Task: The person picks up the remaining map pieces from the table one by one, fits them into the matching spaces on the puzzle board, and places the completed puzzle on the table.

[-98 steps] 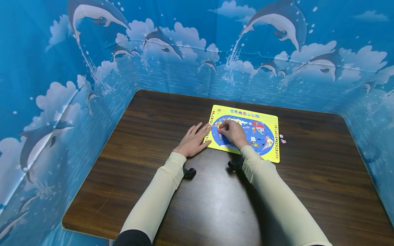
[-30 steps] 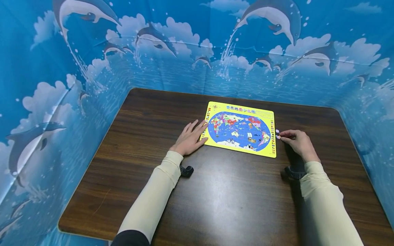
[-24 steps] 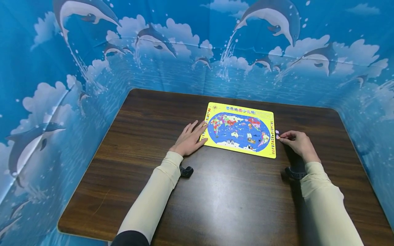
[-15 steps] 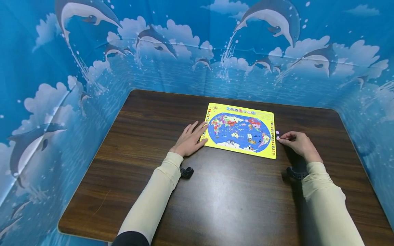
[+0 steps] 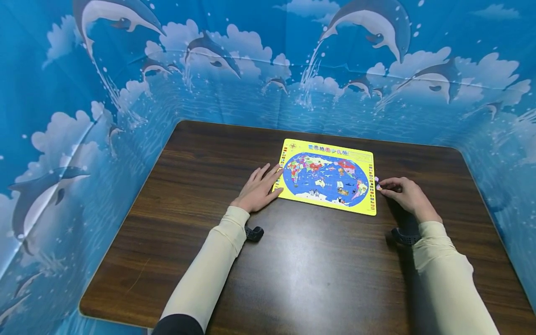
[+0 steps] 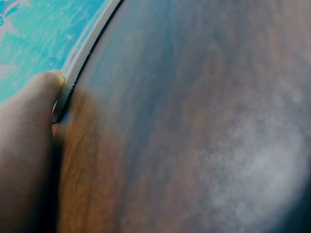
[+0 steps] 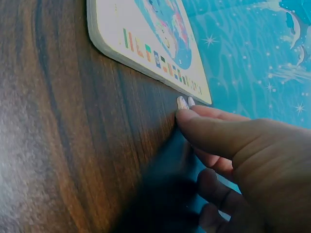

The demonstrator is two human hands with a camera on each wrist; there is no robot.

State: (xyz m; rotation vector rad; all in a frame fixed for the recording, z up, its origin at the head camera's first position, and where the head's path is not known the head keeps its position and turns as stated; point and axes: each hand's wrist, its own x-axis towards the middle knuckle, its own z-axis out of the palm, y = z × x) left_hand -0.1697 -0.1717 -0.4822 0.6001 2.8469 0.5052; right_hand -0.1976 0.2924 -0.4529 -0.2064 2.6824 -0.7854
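A yellow-bordered world map puzzle board (image 5: pixel 326 204) with a blue oval map lies toward the back of the table. My left hand (image 5: pixel 257 188) is spread out at its left side, fingertips and thumb resting on the border. In the left wrist view the thumb (image 6: pixel 34 107) lies at the board's edge. Just past the board's right edge, my right hand (image 5: pixel 408 197) pinches a small pale puzzle piece (image 7: pixel 182 103) between thumb and index finger, low at the tabletop. A second small piece (image 7: pixel 191 101) sits right beside it, partly hidden by the fingers.
The dark wood-grain table (image 5: pixel 293 279) has rounded corners. A blue curtain (image 5: pixel 259 102) printed with dolphins and clouds hangs close behind it and along the sides. A black strap mount (image 5: pixel 254 234) is on the left wrist, another (image 5: pixel 405 236) on the right.
Some three seconds ago the right hand held a small red piece over the map's left part; it has since moved right to the loose pieces. The left hand stays on the board's border.
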